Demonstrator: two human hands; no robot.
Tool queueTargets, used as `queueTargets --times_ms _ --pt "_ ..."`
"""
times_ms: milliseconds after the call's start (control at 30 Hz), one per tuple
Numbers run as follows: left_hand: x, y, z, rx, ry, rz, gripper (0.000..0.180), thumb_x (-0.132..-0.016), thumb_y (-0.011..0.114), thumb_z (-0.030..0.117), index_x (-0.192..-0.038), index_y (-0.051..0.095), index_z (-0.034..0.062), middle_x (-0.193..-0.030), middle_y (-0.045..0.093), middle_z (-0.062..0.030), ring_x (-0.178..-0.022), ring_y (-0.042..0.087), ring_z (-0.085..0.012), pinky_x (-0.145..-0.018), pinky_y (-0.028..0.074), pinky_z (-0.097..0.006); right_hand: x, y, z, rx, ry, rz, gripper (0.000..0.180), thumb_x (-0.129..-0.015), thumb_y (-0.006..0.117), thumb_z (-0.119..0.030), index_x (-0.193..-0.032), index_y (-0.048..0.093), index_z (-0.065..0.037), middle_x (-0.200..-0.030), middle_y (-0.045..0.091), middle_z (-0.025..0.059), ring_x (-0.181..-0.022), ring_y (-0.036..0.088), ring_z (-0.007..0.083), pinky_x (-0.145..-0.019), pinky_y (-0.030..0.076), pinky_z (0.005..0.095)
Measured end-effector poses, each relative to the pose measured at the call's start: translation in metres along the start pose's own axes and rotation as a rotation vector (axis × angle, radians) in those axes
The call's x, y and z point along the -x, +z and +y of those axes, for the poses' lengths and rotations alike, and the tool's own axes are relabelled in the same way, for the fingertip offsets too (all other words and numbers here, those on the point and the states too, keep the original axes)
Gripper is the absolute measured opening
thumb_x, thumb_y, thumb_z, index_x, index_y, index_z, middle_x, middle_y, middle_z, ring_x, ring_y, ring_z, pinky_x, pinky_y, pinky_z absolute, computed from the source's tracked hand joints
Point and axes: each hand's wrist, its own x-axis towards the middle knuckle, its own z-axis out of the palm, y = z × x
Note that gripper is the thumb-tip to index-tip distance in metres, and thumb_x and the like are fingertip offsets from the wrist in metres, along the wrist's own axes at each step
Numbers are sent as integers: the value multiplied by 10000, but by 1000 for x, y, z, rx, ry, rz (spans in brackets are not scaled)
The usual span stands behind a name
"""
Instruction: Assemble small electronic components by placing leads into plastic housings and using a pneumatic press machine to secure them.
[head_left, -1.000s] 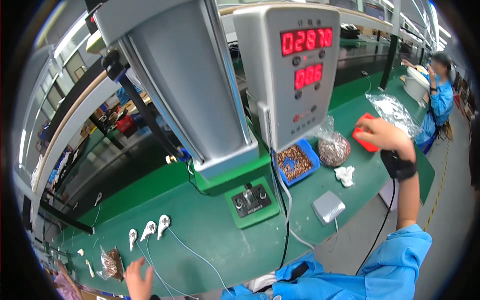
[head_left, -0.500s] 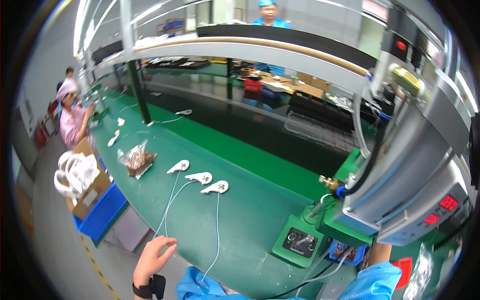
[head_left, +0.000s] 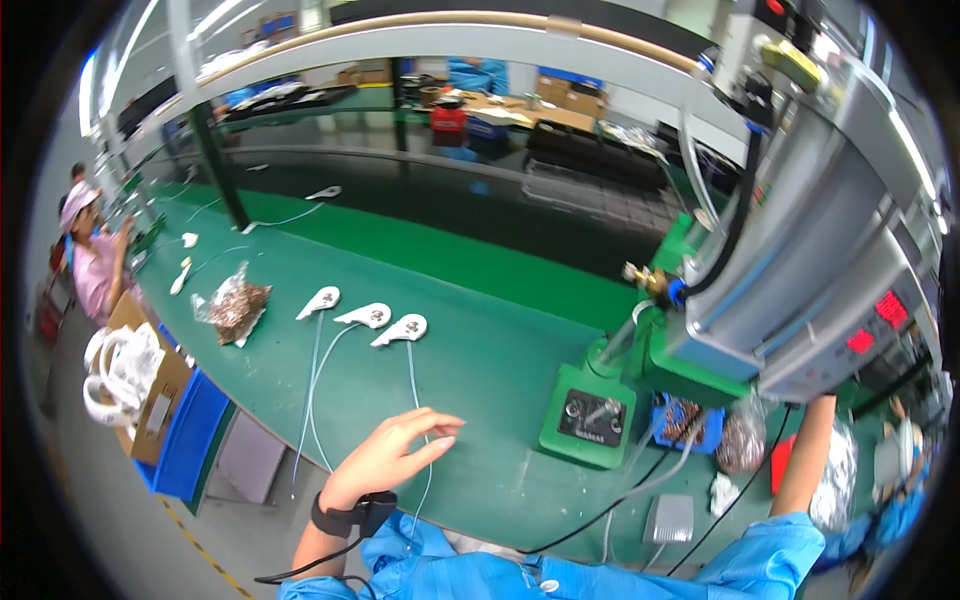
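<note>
My left hand [head_left: 405,450] is over the near edge of the green table [head_left: 480,420], fingers stretched out and nothing in them. It passes above the pale cord [head_left: 414,375] of the nearest white teardrop-shaped plastic part [head_left: 402,330]. Two similar white parts [head_left: 368,316] lie beside that one, their cords trailing toward me. A black wrist strap [head_left: 355,515] with a cord is on my left wrist. My right forearm [head_left: 808,460] reaches up at the right, and the hand is hidden behind the grey press machine [head_left: 800,250]. What its fingers do cannot be seen.
Under the machine stands a green base with a black plate [head_left: 595,415]. Beside it are a blue bin of small parts [head_left: 688,422], a bag [head_left: 742,440], a grey box [head_left: 669,520] and loose cables. A bag of brown bits [head_left: 238,308] lies left; a person in pink [head_left: 95,265] sits beyond.
The view has turned, so the scene sits further left. My left hand has moved right and forward over the table edge. My right forearm now shows more, reaching behind the machine.
</note>
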Motion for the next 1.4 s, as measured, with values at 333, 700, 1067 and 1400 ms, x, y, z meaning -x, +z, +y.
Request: queueTargets --times_ms 333,700,1067,1400 --pt "-38 49 25 563 185 -672 334 -924 457 235 -1180 490 24 -1051 585 -106 -1003 547 -181 -887 423 -320 253 6 -210 -221 -183 163 205 -898 440 -110 -1087 436 -31 -725 445 -21 -449 308 2 -413 248 137" --pt "-2 122 33 1146 -373 -1579 764 -870 253 622 -1392 122 80 -1252 426 -184 -1059 523 -288 -876 461 -379 398 183 -286 -280 52 168 182 -812 533 -183 -775 408 -55 -569 462 36 -367 335 45 -343 286 163" --pt "-28 45 -23 1726 -459 -772 461 -929 394 326 -1257 312 12 -1143 496 -205 -927 583 -306 -586 555 -354 344 300 -285 -317 26 -559 117 -844 491 -82 -818 548 17 -721 606 109 -544 527 118 -474 401 229" --pt "-86 -14 -55 -213 273 338 322 -840 527 43 -1154 501 110 -970 518 -106 -796 530 -228 -687 440 -325 355 253 -196 265 -123 -598 405 -817 552 -96 -1192 430 -1 -1049 534 161 -920 555 303 -790 455 365"
